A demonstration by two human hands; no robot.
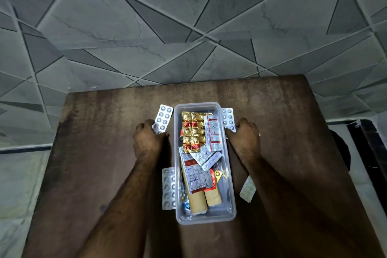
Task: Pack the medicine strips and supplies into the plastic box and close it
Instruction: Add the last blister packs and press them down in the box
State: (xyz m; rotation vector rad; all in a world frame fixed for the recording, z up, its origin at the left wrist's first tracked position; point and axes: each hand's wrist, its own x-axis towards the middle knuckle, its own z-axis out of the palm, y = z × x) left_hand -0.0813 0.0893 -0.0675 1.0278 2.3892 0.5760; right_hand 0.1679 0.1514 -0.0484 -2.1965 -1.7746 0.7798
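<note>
A clear plastic box [229, 176] stands lidless in the middle of the brown table. Inside lie a gold and red strip [192, 132], white printed strips [213, 134] and two beige rolls [198, 201]. My left hand [147, 140] is left of the box, fingers closed on the near end of a silver blister strip [163, 118]. On the box's right side, my right hand [245, 138] grips another silver blister strip [228, 118]. A third silver strip [168, 188] lies against the box's left wall. A pale yellow strip [247, 189] lies to the right, under my right forearm.
The brown table [100, 153] is small, with its far edge just beyond the box. Grey patterned floor tiles [188, 27] surround it. A dark object [343, 153] sits past the table's right edge. No lid is in view.
</note>
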